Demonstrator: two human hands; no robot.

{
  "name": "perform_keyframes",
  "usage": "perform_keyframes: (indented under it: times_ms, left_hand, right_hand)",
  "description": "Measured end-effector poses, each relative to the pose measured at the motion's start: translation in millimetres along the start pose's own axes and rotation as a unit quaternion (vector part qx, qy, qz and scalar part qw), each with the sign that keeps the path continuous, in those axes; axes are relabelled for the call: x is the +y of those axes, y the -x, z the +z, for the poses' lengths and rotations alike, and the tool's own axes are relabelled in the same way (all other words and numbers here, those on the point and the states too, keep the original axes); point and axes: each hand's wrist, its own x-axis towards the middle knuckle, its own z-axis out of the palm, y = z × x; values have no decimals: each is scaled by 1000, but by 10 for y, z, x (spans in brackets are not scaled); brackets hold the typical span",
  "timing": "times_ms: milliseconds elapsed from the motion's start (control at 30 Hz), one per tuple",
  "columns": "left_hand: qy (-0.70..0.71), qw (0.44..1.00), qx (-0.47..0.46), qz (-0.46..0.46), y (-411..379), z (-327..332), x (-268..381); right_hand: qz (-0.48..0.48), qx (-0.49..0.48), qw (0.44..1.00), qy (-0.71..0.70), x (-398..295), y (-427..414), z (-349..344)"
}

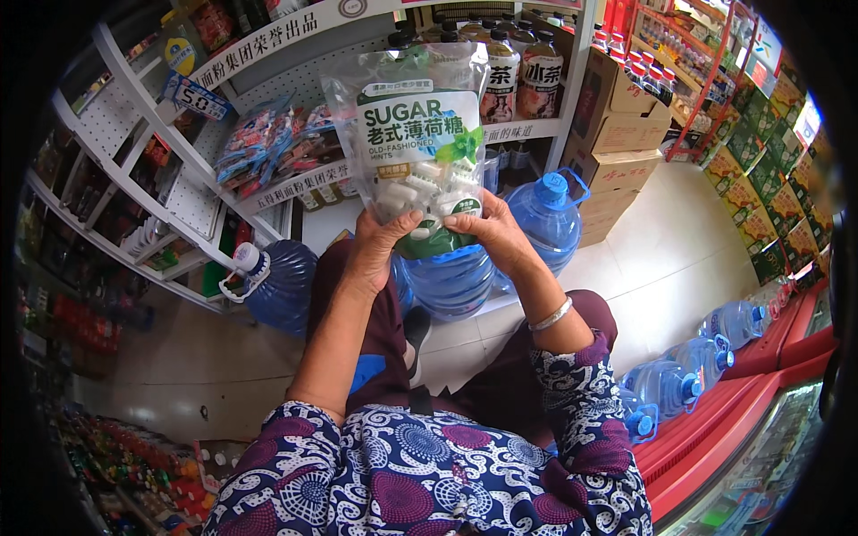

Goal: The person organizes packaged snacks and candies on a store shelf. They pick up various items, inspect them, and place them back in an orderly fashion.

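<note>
A clear and green plastic bag of mints [419,151] is held upright in front of me, its printed front facing me. White wrapped sweets show through its lower half. My left hand [382,238] grips the bag's lower left edge, thumb on the front. On the lower right edge my right hand [493,224] holds it the same way, with a bracelet [553,315] farther down that arm. The fingers behind the bag are hidden. Below and behind it stands a large blue water jug [452,285], partly covered by the bag.
White shelving [288,50] curves across the front and left, holding packaged snacks [258,144] and tea bottles [541,74]. To the right are another water jug [546,214] and stacked cardboard boxes [620,144]. One jug [281,285] lies tilted by my left knee. More jugs [663,382] line a red cabinet [710,415].
</note>
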Motion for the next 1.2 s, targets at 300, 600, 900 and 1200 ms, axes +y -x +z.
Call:
perform_keyframes:
  times_ms: [300,600,900,1200]
  left_hand:
    - [-2,999,45,6,-8,-4,-18]
    - [-8,1000,29,10,21,75,43]
    - [-107,993,-2,-48,60,118,105]
    - [44,994,-71,-71,-36,168,61]
  right_hand:
    - [48,-25,998,19,-62,33,55]
    - [-15,-23,999,-44,40,22,63]
    - [-76,48,992,-91,-8,-52,-40]
    - [-93,36,991,-93,-92,-27,-40]
